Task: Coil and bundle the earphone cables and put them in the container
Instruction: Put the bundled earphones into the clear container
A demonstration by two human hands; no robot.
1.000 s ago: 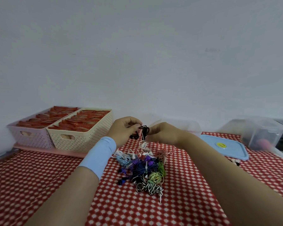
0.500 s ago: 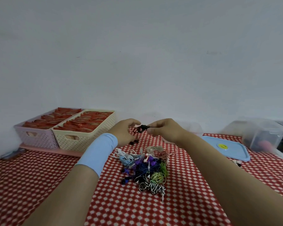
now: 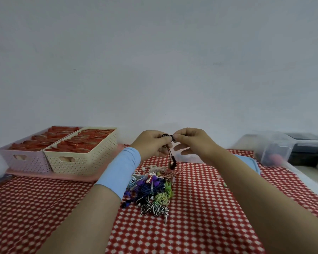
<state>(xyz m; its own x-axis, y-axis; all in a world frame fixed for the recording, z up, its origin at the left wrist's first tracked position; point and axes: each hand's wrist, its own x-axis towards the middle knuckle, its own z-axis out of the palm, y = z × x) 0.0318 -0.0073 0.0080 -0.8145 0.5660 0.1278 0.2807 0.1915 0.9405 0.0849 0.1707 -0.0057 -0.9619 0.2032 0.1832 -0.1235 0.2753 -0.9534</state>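
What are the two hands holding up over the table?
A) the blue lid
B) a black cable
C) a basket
B: the left hand and right hand pinch a black cable between them, above the pile.

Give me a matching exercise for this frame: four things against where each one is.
Things: 1 black earphone cable; 2 striped cable; 3 cream basket; 4 blue lid.
Places: A standing at left; B pinched between left hand and right hand; C lying nearest the person; D at right, partly hidden.
Pairs: 1-B, 2-C, 3-A, 4-D.
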